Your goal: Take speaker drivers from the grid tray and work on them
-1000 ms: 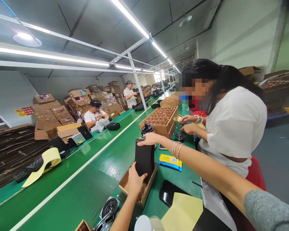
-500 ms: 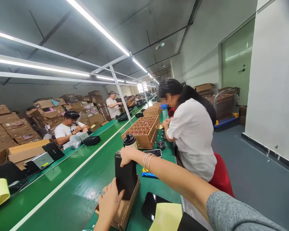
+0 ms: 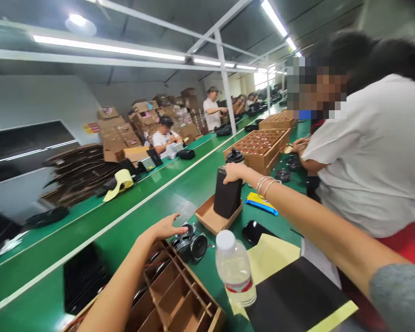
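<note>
My right hand [image 3: 234,173] grips the top edge of an upright black stack [image 3: 227,196], which looks like flat sheets and stands in a shallow cardboard tray [image 3: 207,217]. Reaching over the near end of the bench, my left hand [image 3: 164,228] is open, thumb and fingers apart. Just beyond its fingertips are several small round black speakers [image 3: 190,244]; whether it touches them I cannot tell. Under my left forearm lies a divided cardboard box [image 3: 180,290], with dark parts in some compartments. A lidded cup [image 3: 235,157] is partly hidden behind the right hand.
A clear bottle with a white cap [image 3: 235,267] stands beside a black sheet [image 3: 297,295] and yellow paper [image 3: 273,253]. A phone [image 3: 257,232] and a blue-yellow packet [image 3: 262,204] lie nearby. A co-worker [image 3: 373,152] sits close at right, by filled divided boxes [image 3: 259,143].
The view has swung left and down. My left hand has left the cardboard tray and moved back toward the speakers and divided box. My right hand is still on the black stack.
</note>
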A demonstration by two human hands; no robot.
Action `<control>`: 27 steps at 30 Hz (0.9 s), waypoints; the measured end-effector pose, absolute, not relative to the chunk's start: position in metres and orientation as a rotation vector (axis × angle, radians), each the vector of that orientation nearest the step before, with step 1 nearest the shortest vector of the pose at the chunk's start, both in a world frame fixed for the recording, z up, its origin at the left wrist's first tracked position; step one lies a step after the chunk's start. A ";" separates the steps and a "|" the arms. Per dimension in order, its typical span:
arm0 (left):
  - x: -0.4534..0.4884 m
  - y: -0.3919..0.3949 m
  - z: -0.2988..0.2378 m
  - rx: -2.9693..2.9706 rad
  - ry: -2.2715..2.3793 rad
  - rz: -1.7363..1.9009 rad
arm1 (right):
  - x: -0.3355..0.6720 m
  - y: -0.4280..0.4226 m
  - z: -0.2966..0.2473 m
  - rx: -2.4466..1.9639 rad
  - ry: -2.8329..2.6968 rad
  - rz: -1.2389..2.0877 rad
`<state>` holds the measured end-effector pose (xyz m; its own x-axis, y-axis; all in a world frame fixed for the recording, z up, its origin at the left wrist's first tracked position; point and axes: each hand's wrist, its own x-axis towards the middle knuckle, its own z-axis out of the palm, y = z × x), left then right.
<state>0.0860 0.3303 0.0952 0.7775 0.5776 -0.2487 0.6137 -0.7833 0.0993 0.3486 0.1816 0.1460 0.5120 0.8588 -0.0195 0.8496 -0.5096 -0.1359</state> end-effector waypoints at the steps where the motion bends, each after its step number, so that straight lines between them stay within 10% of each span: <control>1: 0.083 0.331 0.091 2.777 0.931 -0.370 | 0.352 0.185 0.142 -2.641 -1.484 0.121; 27: 0.141 0.294 0.156 3.117 0.537 -0.718 | 0.360 0.189 0.133 -2.664 -1.390 0.067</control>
<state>0.1408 0.2940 0.1563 0.8475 0.3400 -0.4076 0.2952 -0.9401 -0.1706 0.3598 0.1886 0.1331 0.5733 0.8190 0.0234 0.8130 -0.5651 -0.1405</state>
